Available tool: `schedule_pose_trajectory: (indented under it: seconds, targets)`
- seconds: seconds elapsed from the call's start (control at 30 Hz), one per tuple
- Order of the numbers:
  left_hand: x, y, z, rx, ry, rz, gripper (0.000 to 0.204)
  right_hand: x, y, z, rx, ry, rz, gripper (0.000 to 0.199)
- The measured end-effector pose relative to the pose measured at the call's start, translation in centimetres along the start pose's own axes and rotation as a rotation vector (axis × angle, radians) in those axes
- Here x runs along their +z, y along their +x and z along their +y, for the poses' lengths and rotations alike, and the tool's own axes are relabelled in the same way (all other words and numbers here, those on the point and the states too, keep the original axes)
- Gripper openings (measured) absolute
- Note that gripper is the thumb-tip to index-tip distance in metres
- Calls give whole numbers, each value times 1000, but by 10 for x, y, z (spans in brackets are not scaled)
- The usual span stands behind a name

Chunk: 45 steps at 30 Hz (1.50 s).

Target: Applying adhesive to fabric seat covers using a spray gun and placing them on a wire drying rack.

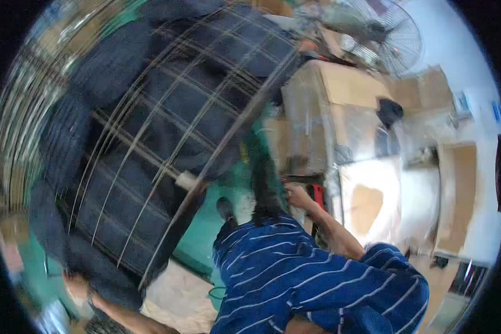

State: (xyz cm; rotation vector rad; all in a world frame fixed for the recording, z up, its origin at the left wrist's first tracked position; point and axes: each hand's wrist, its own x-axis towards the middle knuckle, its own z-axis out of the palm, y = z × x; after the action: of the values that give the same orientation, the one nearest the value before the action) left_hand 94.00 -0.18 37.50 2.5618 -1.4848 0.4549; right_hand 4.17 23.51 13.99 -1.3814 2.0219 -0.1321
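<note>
A large piece of furniture padded in dark blue-black fabric [111, 72] fills the left half of the view. Its underside shows, crossed by thin wires and bars [189, 131] that are smeared by motion. At its near left corner my left hand [78, 286] is closed on the padded edge, with the fingertips blurred. On the other side, near the boxes, my right hand [299, 196] is bent round a red and black tool [318, 195]. The tool is partly hidden by the hand, and its exact kind is unclear.
Cardboard boxes [306, 131] are stacked at the right, beside a wrapped pale panel [370, 195]. Behind them stands a large fan [376, 30]. Layered flat material [19, 139] lines the far left. Below the furniture lies a pale crumpled sheet [175, 306] on the green floor [195, 245].
</note>
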Motion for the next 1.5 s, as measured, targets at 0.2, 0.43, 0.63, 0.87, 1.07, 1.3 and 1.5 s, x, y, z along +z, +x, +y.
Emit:
schedule_pose_trajectory:
  seconds: [0.2,0.43,0.63,0.87,1.07,1.3,1.5]
  targets:
    - [-29,21,46,94,116,360,43,-34,19,-16,267,202,-30,58]
    - [-190,-149,475,560,-458,368,34,-151,96,-49,202,606,189,54]
    - [-179,-248,678,631,-672,76,51,-339,234,-88,-128,957,845,49]
    - [-147,-253,749,554,-332,39,69,-446,358,-122,-341,1123,810,50]
    - [-109,-253,744,507,-236,118,68,-429,377,-146,-451,1079,666,53]
    - [-112,-241,775,504,-160,160,62,-454,377,-161,-318,1060,691,58]
    - [-107,-229,792,377,-131,261,65,-459,436,-180,-456,1220,497,49]
